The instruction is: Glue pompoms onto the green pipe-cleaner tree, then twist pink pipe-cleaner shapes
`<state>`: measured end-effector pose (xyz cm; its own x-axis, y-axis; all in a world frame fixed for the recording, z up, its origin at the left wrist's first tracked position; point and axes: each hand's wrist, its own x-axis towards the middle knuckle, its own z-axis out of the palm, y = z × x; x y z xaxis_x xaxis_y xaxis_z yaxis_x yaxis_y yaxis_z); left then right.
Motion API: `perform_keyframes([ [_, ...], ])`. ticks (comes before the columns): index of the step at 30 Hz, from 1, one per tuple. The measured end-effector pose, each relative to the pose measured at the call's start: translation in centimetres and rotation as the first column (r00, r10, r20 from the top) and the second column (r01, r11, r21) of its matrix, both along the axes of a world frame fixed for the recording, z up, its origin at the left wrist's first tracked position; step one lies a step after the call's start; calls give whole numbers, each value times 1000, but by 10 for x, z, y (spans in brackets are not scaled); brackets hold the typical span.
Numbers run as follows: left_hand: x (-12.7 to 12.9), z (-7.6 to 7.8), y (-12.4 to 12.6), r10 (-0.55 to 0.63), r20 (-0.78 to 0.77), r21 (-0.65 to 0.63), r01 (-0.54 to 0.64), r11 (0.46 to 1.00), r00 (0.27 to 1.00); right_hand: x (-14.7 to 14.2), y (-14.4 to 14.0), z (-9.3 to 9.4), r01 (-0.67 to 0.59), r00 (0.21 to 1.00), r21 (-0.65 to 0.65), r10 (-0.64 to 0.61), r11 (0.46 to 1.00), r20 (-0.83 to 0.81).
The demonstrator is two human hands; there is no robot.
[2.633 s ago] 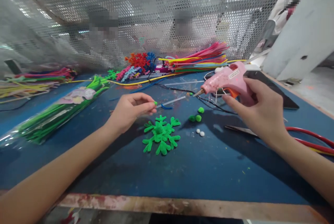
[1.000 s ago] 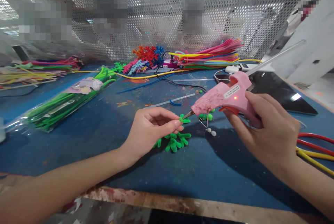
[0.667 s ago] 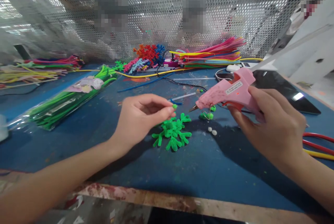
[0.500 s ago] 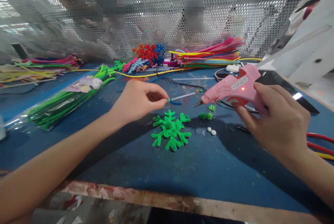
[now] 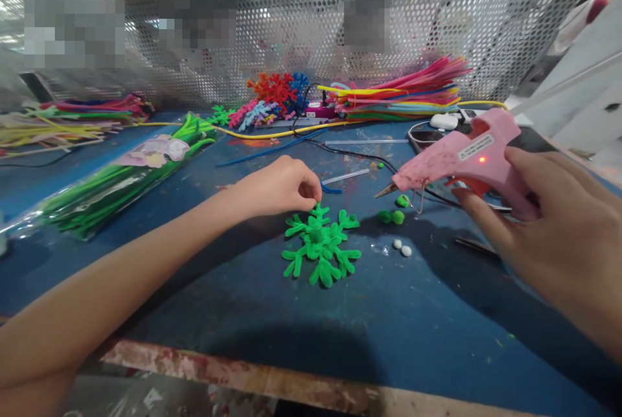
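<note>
Head view: left hand seen curled, fingertips pinched together just above top branch of green pipe-cleaner snowflake; what is pinched cannot be told. Snowflake laid flat on blue table, mid-centre. Pink glue gun clasped in right hand, fingers wrapped round handle, nozzle pointed left, held above table, red light lit. Green pompoms and white pompoms seen between snowflake and gun. Bag of green pipe cleaners placed far left.
</note>
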<state>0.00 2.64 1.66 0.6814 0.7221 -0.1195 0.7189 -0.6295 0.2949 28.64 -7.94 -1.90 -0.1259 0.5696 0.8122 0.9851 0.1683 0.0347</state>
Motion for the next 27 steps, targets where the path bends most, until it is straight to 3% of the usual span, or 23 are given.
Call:
perform_keyframes([
  [12, 3, -4, -3, -105, -45, 59, 108, 992, 993, -1, 0, 1, -7, 1000, 14, 7, 1000, 2],
  [18, 0, 7, 1, -111, -20, 152, 113, 982, 994, 2, 0, 5, -14, 999, 26, 15, 1000, -43],
  [22, 16, 14, 2, -133, 19, 160, 128, 979, 991, 8, 2, 9, -30, 993, 41, 34, 999, -109],
  [27, 54, 9, -3, -267, 35, 47, 265, 963, 963, 15, 7, 10, -27, 979, 47, 36, 999, -201],
])
